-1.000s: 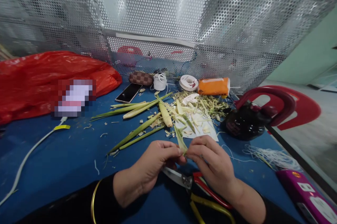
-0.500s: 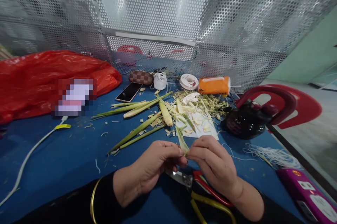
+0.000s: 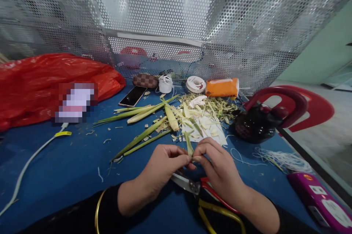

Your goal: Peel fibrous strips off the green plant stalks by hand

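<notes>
My left hand [image 3: 158, 170] and my right hand [image 3: 217, 170] meet at the fingertips over the blue table [image 3: 63, 164]. Both pinch a narrow green leaf strip [image 3: 189, 147] that sticks up and away from the fingers. Scissors [image 3: 205, 193] with red and yellow handles lie on the table under my wrists. Beyond my hands lie long green leaf blades [image 3: 143, 137] and a heap of pale leaf trimmings [image 3: 209, 111] on a white sheet.
A red plastic bag [image 3: 41, 80] fills the left. A phone [image 3: 133, 96], a checkered case [image 3: 145, 80], thread spools [image 3: 166, 83], an orange packet [image 3: 222, 87] and a black-and-red kettle [image 3: 258, 120] stand at the back. A white cable [image 3: 30, 160] runs left; a purple box [image 3: 319, 199] right. Perforated metal screens enclose the table.
Both hands have shifted slightly away from me and up the picture with the strip still pinched between them. The view has tilted a little.
</notes>
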`<action>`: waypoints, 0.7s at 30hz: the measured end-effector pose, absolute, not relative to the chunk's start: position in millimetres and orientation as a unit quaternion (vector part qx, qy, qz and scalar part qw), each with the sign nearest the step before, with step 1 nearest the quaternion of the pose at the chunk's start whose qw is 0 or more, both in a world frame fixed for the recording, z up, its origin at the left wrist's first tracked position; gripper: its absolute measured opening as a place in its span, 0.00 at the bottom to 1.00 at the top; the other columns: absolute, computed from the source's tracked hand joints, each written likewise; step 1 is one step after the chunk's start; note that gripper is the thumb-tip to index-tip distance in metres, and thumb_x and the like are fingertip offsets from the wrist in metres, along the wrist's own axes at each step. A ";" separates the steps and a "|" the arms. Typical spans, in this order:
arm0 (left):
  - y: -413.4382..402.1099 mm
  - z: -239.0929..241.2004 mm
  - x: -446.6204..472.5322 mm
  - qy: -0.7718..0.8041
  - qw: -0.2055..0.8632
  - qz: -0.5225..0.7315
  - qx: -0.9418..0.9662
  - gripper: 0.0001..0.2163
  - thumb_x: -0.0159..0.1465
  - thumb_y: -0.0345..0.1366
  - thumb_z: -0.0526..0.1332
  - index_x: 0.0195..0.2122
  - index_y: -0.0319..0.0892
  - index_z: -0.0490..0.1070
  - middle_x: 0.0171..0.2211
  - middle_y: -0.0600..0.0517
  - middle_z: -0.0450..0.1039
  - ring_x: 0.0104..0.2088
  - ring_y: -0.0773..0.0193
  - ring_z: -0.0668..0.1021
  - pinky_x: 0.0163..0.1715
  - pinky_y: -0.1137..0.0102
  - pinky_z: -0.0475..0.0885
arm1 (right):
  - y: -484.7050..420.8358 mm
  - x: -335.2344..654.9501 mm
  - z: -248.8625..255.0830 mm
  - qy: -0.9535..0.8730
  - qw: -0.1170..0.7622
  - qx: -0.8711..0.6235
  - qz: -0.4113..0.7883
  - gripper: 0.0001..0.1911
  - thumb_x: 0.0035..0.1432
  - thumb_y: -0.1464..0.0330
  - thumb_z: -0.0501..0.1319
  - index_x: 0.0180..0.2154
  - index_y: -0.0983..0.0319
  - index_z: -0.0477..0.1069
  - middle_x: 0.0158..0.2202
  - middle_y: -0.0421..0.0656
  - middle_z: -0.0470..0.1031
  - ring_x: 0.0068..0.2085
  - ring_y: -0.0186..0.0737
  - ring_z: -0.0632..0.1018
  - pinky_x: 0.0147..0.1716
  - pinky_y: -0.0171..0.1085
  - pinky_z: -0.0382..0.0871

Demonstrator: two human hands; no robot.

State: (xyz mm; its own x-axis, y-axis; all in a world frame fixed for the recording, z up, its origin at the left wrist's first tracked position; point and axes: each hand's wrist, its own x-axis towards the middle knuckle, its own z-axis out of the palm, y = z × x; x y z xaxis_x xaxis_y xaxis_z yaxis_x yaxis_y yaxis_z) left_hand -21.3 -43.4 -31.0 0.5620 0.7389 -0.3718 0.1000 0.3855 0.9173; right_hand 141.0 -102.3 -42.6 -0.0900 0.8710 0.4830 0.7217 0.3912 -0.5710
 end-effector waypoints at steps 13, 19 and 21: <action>-45.7 -38.4 -20.5 0.425 0.577 0.253 0.650 0.08 0.52 0.40 0.66 0.25 0.39 0.78 0.24 0.51 0.77 0.27 0.64 0.75 0.29 0.72 0.67 | -100.6 135.9 -50.9 -0.678 0.448 -0.554 0.177 0.09 0.62 0.74 0.53 0.28 0.60 0.64 0.28 0.40 0.67 0.32 0.36 0.70 0.31 0.34 0.63; -46.3 -34.8 -20.9 0.419 0.569 0.266 0.655 0.09 0.54 0.39 0.64 0.26 0.39 0.80 0.26 0.49 0.80 0.29 0.61 0.77 0.31 0.71 0.69 | -98.2 132.5 -50.6 -0.546 0.539 -0.540 0.346 0.01 0.57 0.69 0.60 0.33 0.60 0.68 0.28 0.38 0.69 0.29 0.35 0.72 0.30 0.34 0.68; -46.1 -34.8 -20.3 0.415 0.585 0.279 0.638 0.09 0.53 0.39 0.64 0.25 0.39 0.79 0.26 0.48 0.80 0.29 0.61 0.77 0.31 0.71 0.69 | -98.1 132.4 -50.6 -0.518 0.545 -0.531 0.391 0.03 0.56 0.68 0.62 0.34 0.60 0.71 0.28 0.38 0.71 0.30 0.35 0.73 0.31 0.35 0.69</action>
